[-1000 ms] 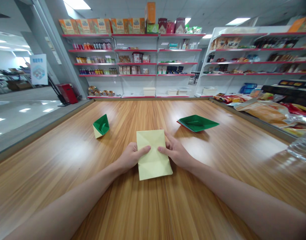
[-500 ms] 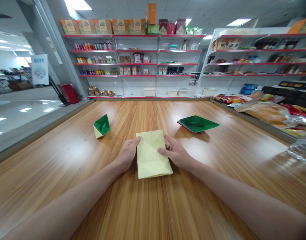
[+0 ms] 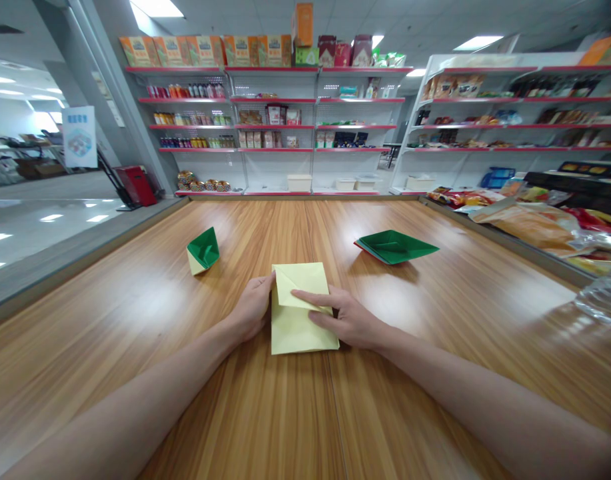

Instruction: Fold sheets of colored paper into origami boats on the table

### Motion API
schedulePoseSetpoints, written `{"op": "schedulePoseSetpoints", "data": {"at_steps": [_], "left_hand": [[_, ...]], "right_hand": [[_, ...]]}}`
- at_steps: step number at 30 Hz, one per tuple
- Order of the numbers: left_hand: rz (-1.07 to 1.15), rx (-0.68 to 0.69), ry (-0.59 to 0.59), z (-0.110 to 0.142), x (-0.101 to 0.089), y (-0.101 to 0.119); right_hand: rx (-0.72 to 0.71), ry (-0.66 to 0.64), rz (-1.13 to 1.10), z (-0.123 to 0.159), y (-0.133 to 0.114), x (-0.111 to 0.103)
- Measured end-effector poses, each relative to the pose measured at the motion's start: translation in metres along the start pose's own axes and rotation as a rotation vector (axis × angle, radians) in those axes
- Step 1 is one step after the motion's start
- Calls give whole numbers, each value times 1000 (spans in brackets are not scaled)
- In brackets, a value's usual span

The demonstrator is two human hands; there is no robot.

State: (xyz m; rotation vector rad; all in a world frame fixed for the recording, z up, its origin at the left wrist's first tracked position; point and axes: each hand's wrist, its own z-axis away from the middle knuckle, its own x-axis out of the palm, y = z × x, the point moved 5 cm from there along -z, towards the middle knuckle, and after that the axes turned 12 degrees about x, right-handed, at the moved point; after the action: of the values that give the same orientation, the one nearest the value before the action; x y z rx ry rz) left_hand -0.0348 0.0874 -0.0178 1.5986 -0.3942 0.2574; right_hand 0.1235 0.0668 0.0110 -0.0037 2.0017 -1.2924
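A pale yellow sheet of folded paper [image 3: 302, 333] is held above the near middle of the wooden table, its upper part showing a slanting crease and a flap. My left hand [image 3: 254, 305] grips its left edge, thumb near the top left corner. At the right edge, my right hand [image 3: 349, 317] has the paper between its fingers, with the index finger stretched across the flap and another finger lying below it. Farther off to the left stands a small green and yellow folded paper piece [image 3: 204, 252]. A green folded paper boat [image 3: 398, 247], red at its underside, lies to the right.
Snack packets [image 3: 530, 223] crowd a lower surface beyond the table's right edge. A clear plastic object [image 3: 602, 297] sits at the far right. Stocked shelves [image 3: 272, 127] line the back, and a red box-like object [image 3: 136, 185] stands on the floor at left.
My right hand's index finger has moved leftward over the paper's front. A flap now shows across the paper's upper half, where the surface was flat before. My left hand stays at the left edge.
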Motion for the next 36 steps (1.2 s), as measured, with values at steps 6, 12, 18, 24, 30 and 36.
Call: {"op": "schedulePoseSetpoints", "data": {"at_steps": [6, 12, 18, 24, 30, 36], "left_hand": [[39, -19, -115, 6, 6, 4], [-174, 82, -242, 8, 6, 4], [-155, 106, -31, 6, 3, 8], [-96, 109, -52, 5, 3, 8], [-316, 61, -306, 14, 14, 4], [-276, 66, -227, 11, 11, 5]], "right_hand": [[18, -51, -10, 2, -6, 4], [194, -104, -225, -1, 7, 9], [209, -202, -296, -1, 3, 12], [227, -195, -340, 0, 3, 10], [262, 27, -434, -4, 21, 1], [233, -4, -350, -6, 18, 1]]}}
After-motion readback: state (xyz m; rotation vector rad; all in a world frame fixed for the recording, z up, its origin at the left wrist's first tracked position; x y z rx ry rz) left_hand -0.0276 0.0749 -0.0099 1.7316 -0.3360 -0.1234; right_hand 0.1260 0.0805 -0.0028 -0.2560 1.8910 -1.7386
